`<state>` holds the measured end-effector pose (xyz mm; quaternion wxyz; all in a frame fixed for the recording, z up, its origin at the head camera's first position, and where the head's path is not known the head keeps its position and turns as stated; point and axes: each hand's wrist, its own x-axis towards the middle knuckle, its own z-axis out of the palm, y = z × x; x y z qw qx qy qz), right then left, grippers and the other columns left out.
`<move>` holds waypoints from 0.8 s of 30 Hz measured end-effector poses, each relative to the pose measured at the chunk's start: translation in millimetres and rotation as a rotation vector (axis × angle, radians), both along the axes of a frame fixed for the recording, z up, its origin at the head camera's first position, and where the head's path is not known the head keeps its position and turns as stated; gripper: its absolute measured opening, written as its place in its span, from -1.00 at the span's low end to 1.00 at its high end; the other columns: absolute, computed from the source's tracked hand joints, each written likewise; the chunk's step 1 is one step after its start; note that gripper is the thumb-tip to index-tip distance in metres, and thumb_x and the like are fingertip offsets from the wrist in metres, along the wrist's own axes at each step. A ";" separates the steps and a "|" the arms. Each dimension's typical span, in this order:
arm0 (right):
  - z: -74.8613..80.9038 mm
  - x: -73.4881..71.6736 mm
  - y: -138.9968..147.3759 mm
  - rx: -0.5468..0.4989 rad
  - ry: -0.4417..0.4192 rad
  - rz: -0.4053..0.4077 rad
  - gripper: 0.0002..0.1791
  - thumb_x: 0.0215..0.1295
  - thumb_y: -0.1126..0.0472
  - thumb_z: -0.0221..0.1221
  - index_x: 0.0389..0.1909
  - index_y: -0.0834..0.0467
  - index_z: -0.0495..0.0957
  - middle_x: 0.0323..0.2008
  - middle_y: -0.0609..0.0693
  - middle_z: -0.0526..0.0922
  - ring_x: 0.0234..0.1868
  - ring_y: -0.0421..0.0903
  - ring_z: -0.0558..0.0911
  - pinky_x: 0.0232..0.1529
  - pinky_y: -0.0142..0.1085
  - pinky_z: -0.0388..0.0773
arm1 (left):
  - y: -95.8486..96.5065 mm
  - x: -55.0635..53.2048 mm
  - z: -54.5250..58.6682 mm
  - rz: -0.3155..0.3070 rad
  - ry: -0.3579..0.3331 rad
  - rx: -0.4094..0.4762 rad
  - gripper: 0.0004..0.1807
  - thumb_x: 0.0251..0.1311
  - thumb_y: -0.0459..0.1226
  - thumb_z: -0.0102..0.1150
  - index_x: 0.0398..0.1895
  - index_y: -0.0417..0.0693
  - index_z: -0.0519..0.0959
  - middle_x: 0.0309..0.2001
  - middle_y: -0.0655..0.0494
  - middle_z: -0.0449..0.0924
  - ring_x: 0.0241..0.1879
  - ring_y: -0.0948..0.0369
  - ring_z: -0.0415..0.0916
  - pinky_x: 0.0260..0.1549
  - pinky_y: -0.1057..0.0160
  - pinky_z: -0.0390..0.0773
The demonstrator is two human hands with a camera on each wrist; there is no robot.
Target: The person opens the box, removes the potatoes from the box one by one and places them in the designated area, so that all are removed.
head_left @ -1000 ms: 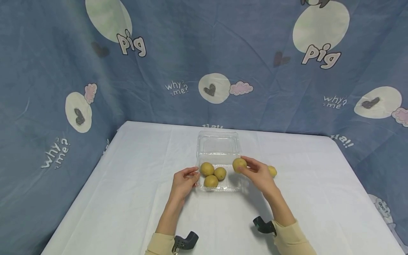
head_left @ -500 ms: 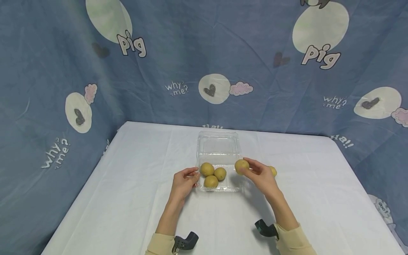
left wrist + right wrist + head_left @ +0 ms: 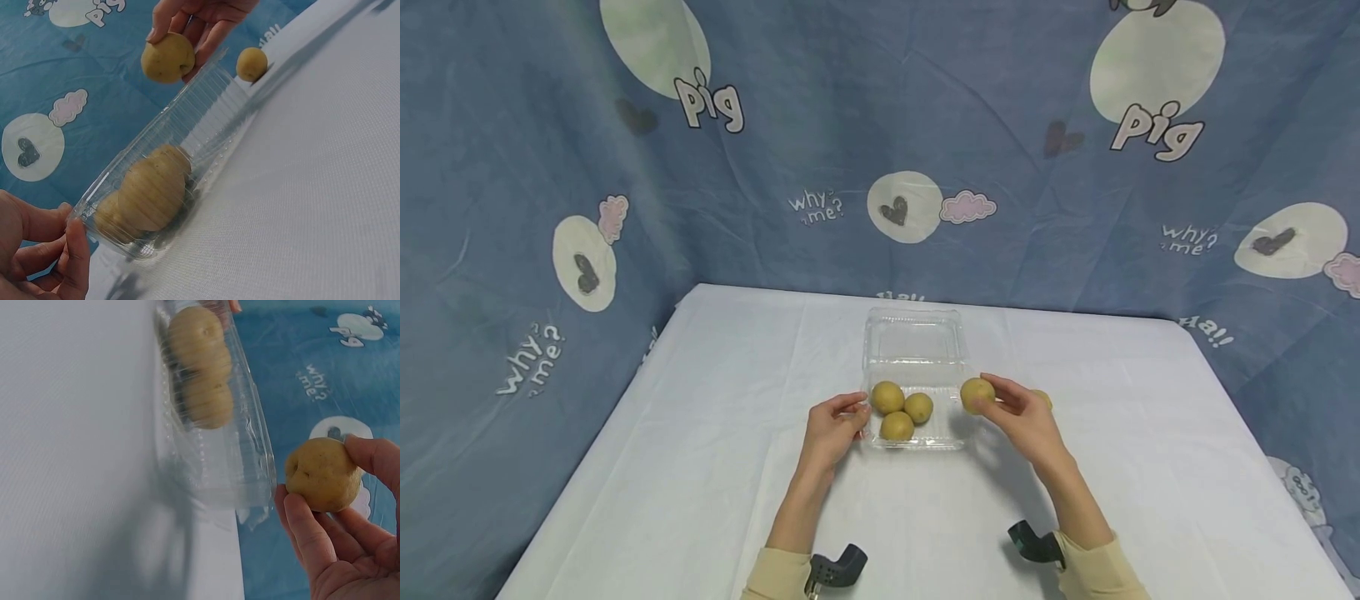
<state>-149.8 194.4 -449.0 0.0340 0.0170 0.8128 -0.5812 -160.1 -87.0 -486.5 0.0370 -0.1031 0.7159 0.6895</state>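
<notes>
A clear plastic clamshell box (image 3: 943,427) lies on the white table with its lid (image 3: 913,340) folded back. Three potatoes, among them a front one (image 3: 897,427), sit together in its left half. My left hand (image 3: 833,429) pinches the box's left rim between thumb and fingers. Raised over the right rim, another potato (image 3: 322,475) is held by the fingertips and thumb of my right hand (image 3: 1026,421). One more yellowish potato (image 3: 252,64) rests on the table right of the box; in the head view my right hand partly hides it.
The white-covered table (image 3: 700,500) meets a blue printed curtain (image 3: 880,125) at the back and sides. Dark camera mounts (image 3: 838,567) sit on both wrists and stick out inward over the cloth.
My right hand has moved slightly right and toward me with the potato, from above the box's inside to its right rim. The left hand and the box have stayed in place.
</notes>
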 end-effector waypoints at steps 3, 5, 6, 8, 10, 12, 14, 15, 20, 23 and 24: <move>-0.4 0.2 2.3 -0.002 0.018 0.005 -0.40 0.24 0.02 0.34 0.26 0.17 0.48 0.17 0.14 0.55 0.15 0.09 0.55 0.14 -0.15 0.49 | 0.1 0.3 0.8 0.003 0.000 0.003 -0.70 0.23 -0.39 0.26 0.01 -0.33 0.61 -0.23 -0.04 0.55 -0.43 0.26 0.49 -0.51 0.38 0.54; 0.1 0.9 3.5 -0.003 0.025 0.006 -0.40 0.25 0.04 0.33 0.26 0.19 0.48 0.17 0.15 0.55 0.14 0.09 0.55 0.12 -0.21 0.50 | 0.1 0.2 1.1 0.005 -0.002 0.004 -0.71 0.23 -0.39 0.25 0.01 -0.32 0.61 -0.23 -0.04 0.55 -0.43 0.26 0.49 -0.51 0.39 0.54; 0.5 1.3 3.8 -0.004 0.024 0.005 -0.40 0.25 0.04 0.33 0.26 0.20 0.47 0.17 0.16 0.55 0.14 0.09 0.55 0.10 -0.23 0.50 | 0.1 0.4 1.4 0.006 -0.003 0.003 -0.71 0.23 -0.39 0.25 0.01 -0.32 0.61 -0.23 -0.04 0.55 -0.43 0.26 0.49 -0.51 0.39 0.54; 1.5 2.7 4.3 -0.010 0.019 0.002 -0.39 0.26 0.05 0.33 0.27 0.21 0.46 0.18 0.16 0.54 0.15 0.09 0.55 0.08 -0.30 0.50 | 0.2 0.6 1.5 0.007 -0.004 0.003 -0.71 0.23 -0.39 0.25 0.01 -0.32 0.61 -0.23 -0.04 0.55 -0.43 0.25 0.49 -0.50 0.39 0.54; 2.0 3.5 5.2 -0.007 0.006 -0.008 -0.39 0.26 0.05 0.33 0.28 0.20 0.46 0.19 0.16 0.53 0.16 0.08 0.54 0.08 -0.32 0.48 | 0.2 0.6 1.8 0.007 -0.005 0.003 -0.71 0.23 -0.39 0.25 0.00 -0.32 0.61 -0.23 -0.04 0.56 -0.43 0.25 0.49 -0.50 0.39 0.54; 1.9 4.6 6.2 -0.006 -0.005 -0.018 -0.38 0.25 0.03 0.34 0.28 0.18 0.46 0.19 0.16 0.52 0.16 0.08 0.53 0.08 -0.30 0.48 | 0.1 0.7 1.9 0.007 -0.004 0.007 -0.71 0.23 -0.40 0.25 0.00 -0.33 0.61 -0.23 -0.04 0.56 -0.43 0.25 0.48 -0.50 0.39 0.54; 1.7 5.6 7.2 0.000 -0.012 -0.025 -0.38 0.25 0.02 0.33 0.28 0.17 0.46 0.20 0.16 0.49 0.16 0.08 0.52 0.11 -0.26 0.47 | 0.1 0.8 1.7 0.004 -0.001 0.011 -0.71 0.23 -0.39 0.25 0.01 -0.33 0.60 -0.23 -0.04 0.56 -0.44 0.25 0.48 -0.50 0.39 0.54; 1.5 5.9 7.9 0.007 -0.013 -0.026 -0.38 0.25 0.02 0.33 0.28 0.17 0.46 0.20 0.16 0.48 0.16 0.08 0.52 0.12 -0.25 0.46 | 0.0 0.8 1.5 0.003 0.000 0.013 -0.70 0.23 -0.39 0.25 0.01 -0.33 0.60 -0.23 -0.04 0.56 -0.44 0.25 0.48 -0.50 0.39 0.54; 0.9 8.5 10.7 0.008 -0.005 -0.023 -0.40 0.29 0.07 0.30 0.30 0.19 0.44 0.19 0.17 0.39 0.17 0.08 0.51 0.09 -0.37 0.45 | -0.1 0.4 -0.1 0.002 0.002 0.008 -0.70 0.23 -0.39 0.26 0.01 -0.33 0.61 -0.23 -0.04 0.56 -0.42 0.25 0.48 -0.50 0.39 0.55; -0.2 10.0 12.3 0.008 0.000 -0.027 -0.40 0.29 0.08 0.30 0.30 0.20 0.44 0.17 0.16 0.40 0.17 0.06 0.51 0.07 -0.43 0.45 | -0.1 0.1 0.2 0.006 0.004 0.006 -0.71 0.22 -0.39 0.25 0.00 -0.32 0.61 -0.24 -0.04 0.56 -0.41 0.25 0.48 -0.50 0.39 0.55; -0.8 10.5 12.9 0.010 0.000 -0.030 -0.41 0.29 0.08 0.30 0.30 0.19 0.44 0.17 0.16 0.42 0.16 0.05 0.51 0.07 -0.44 0.45 | 0.0 0.3 0.5 0.007 0.005 0.006 -0.71 0.22 -0.40 0.25 0.00 -0.33 0.61 -0.24 -0.04 0.56 -0.42 0.25 0.48 -0.51 0.39 0.55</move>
